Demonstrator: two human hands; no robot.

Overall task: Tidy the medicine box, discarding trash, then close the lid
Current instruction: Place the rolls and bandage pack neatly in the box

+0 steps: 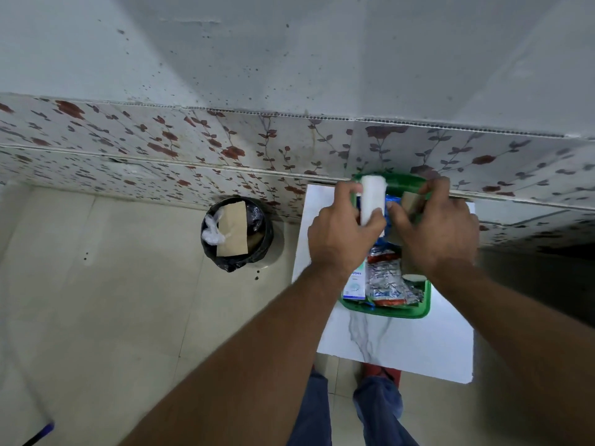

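my left hand [344, 233] has its grip closed around a white roll [373, 201], held upright over the far end of the green medicine box [418, 312], which sits open on the white tabletop [399, 346] against the wall. my right hand [441, 230] reaches into the box beside it, fingers curled near a tan packet [410, 201]; i cannot tell whether that grip has closed on anything. the foil strips [384, 278] and a small carton [355, 281] lie loose at the near end. the risk i see: both hands crowd one corner, so a knock could tip the roll out or shove the box along the tabletop. the bin [236, 233] stands well apart on the floor, so a careless toss could miss.
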